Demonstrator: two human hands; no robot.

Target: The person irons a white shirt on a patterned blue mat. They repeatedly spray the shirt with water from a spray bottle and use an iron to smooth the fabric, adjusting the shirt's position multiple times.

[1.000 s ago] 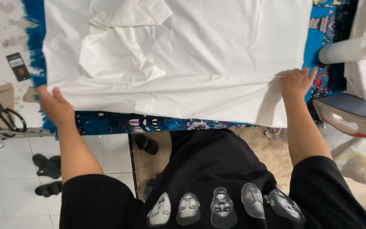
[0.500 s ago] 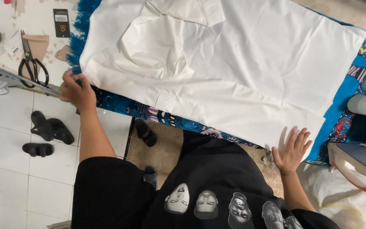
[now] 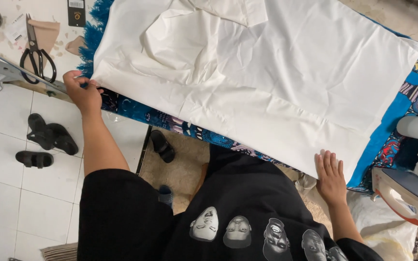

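We're pinching the white cloth's (image 3: 267,92) near corner with our left hand (image 3: 82,92); right hand (image 3: 331,175) lying flat, fingers spread, at its edge.

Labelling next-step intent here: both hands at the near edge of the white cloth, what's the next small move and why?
Probably draw the near edge taut: the left hand pinches the white cloth at its corner, the right hand lies flat at the other near corner, and creases show across the middle.

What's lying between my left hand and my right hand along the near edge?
In the head view, only the white cloth's near hem spans left hand to right hand.
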